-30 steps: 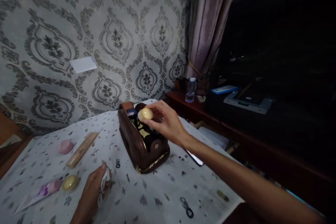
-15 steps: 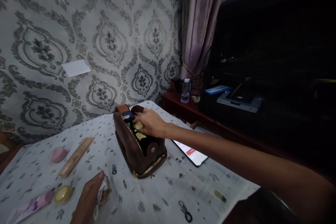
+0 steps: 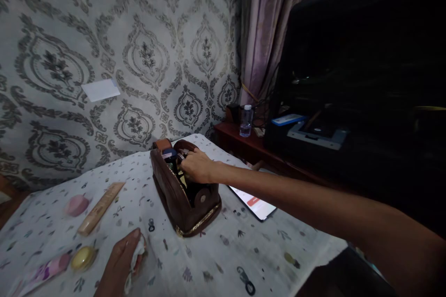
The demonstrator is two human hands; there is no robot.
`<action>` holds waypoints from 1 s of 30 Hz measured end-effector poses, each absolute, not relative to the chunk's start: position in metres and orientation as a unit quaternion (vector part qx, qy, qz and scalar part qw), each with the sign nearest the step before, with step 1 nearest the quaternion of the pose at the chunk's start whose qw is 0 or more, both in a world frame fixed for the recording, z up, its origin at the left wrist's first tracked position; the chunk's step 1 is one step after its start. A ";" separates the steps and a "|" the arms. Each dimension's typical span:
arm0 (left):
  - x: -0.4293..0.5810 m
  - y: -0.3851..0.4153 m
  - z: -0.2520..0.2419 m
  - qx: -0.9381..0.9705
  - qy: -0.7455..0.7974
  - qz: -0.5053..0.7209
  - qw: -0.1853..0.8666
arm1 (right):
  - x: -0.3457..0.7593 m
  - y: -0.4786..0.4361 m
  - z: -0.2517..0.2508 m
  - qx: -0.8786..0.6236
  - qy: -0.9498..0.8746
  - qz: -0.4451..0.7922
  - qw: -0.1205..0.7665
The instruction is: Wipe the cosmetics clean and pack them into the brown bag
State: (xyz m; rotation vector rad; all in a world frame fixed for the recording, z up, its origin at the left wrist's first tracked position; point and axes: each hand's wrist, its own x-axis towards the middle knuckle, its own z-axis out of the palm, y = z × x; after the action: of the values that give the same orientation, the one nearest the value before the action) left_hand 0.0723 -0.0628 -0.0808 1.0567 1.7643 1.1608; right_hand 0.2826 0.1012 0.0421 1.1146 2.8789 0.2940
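A brown zippered toiletry bag (image 3: 169, 190) stands unzipped on the patterned cloth, several items crowded inside it. My right hand (image 3: 198, 165) reaches into its opening with the fingers curled downward; their tips and whatever they grip are hidden by the hand and the bag's contents. Low in the view, my left hand (image 3: 120, 257) is closed around a crumpled white cloth (image 3: 135, 260). To the left of that hand lie a round yellow-lidded jar (image 3: 83, 258), a pink and white tube (image 3: 45, 274), a beige tube (image 3: 101, 209) and a pink round container (image 3: 76, 205).
A phone (image 3: 259, 205) with a lit screen lies right of the bag, under my right forearm. Beyond, a clear bottle (image 3: 245, 121) stands on a red-brown table (image 3: 226, 129) beside a large black screen (image 3: 362, 55). The patterned wall (image 3: 146, 55) rises behind.
My right hand has shifted slightly within the bag, and a yellowish round item seen by its fingers is now mostly hidden. My left hand has turned a little, still holding the cloth.
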 end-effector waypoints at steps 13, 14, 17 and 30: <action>0.069 -0.062 -0.079 0.422 0.665 0.454 0.417 | 0.292 0.105 0.055 0.339 0.940 0.043 0.005; 0.070 -0.063 -0.077 0.424 0.666 0.453 0.415 | 0.294 0.102 0.060 0.347 0.937 0.034 -0.011; 0.074 -0.066 -0.071 0.424 0.669 0.465 0.396 | 0.299 0.083 0.066 0.366 0.922 0.010 -0.123; -0.015 -0.073 -0.054 0.453 0.768 0.444 0.094 | 0.265 -0.026 -0.055 0.028 0.982 -0.066 -0.174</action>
State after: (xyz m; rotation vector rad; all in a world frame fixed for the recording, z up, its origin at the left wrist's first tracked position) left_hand -0.0154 -0.0731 -0.0542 1.3441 2.2773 1.3158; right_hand 0.2652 -0.0257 -0.0549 0.0988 3.4824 -0.2345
